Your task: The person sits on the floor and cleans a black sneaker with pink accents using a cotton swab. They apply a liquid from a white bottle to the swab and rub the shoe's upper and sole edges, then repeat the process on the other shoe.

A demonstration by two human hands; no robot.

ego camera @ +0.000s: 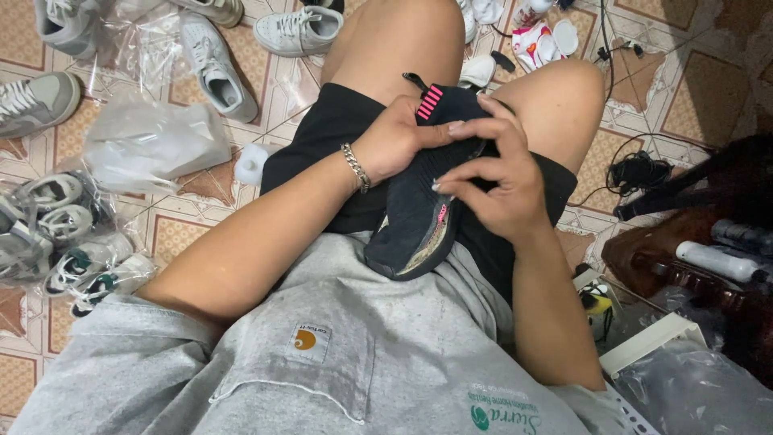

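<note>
A dark navy sneaker (pixel 415 229) with pink stripes near its heel tab rests in my lap, sole toward my grey shirt. My left hand (pixel 394 141), a silver chain bracelet at its wrist, is pushed into the shoe's opening at the top. From the right side my right hand (pixel 491 173) grips the upper, fingers spread over the fabric and thumb on the collar. I am sitting, with black shorts and bare knees pointing away from me.
Several white and grey sneakers (pixel 213 68) lie on the tiled floor at upper left, some in clear plastic bags (pixel 149 145). Bagged green-and-white shoes (pixel 76 258) sit at left. Black cables (pixel 636 169), spray bottles (pixel 717 262) and a white tray (pixel 648 342) are on the right.
</note>
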